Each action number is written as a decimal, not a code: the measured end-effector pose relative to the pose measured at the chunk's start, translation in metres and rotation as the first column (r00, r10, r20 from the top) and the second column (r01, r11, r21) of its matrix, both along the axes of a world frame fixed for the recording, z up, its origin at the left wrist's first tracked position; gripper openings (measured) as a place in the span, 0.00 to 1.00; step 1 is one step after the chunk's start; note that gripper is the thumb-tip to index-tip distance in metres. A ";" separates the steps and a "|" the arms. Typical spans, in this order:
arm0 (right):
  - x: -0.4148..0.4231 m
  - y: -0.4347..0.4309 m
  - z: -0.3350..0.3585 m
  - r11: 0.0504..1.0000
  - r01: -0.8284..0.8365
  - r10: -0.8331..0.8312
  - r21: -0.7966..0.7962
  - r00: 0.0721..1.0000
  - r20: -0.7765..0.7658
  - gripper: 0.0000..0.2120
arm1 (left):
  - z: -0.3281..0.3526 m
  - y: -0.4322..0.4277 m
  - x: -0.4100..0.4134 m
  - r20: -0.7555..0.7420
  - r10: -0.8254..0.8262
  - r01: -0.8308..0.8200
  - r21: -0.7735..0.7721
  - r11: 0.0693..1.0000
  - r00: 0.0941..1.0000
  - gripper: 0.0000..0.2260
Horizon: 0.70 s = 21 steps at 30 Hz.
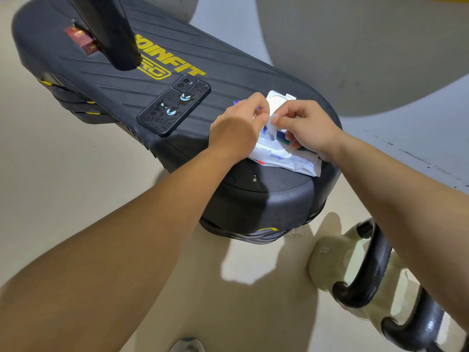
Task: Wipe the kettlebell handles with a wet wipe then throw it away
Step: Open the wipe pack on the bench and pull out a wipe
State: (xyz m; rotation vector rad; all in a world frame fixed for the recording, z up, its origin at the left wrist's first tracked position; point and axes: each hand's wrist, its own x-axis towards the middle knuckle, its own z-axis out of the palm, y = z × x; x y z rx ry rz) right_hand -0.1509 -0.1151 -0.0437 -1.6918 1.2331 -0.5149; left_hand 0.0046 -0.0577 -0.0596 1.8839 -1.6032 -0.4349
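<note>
Both hands apparently pinching wipe point(273, 123)

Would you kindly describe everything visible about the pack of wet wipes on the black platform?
The wet wipe pack is a soft white plastic pouch with blue print, lying flat near the rounded end of the black platform. Its white flip lid stands open. Both hands work at its opening: the left hand and right hand pinch a wipe emerging there.

second kettlebell point(418, 329) cut off by frame edge | wipe pack point(286, 158) partly under hands
</note>
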 end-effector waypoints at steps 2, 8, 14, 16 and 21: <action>0.000 0.000 0.001 0.997 0.051 -0.053 0.054 0.997 0.048 0.06 | -0.004 0.002 -0.001 -0.019 0.025 -0.025 0.033 0.999 1.000 0.06; -0.005 0.005 0.010 0.969 0.147 -0.195 0.201 0.950 0.244 0.07 | -0.017 0.003 -0.009 0.069 -0.057 0.054 0.049 0.997 0.996 0.19; -0.013 0.000 0.027 0.926 0.241 -0.345 0.291 0.853 0.391 0.10 | -0.017 0.006 -0.017 0.067 -0.015 0.014 0.016 1.000 0.998 0.18; -0.018 -0.001 0.032 0.908 0.257 -0.391 0.331 0.806 0.445 0.10 | -0.017 0.006 -0.017 0.073 -0.006 0.005 0.019 1.000 0.997 0.18; -0.027 -0.004 0.040 0.844 0.351 -0.524 0.406 0.703 0.480 0.11 | -0.017 0.006 -0.020 0.065 0.017 -0.020 0.046 0.999 0.998 0.16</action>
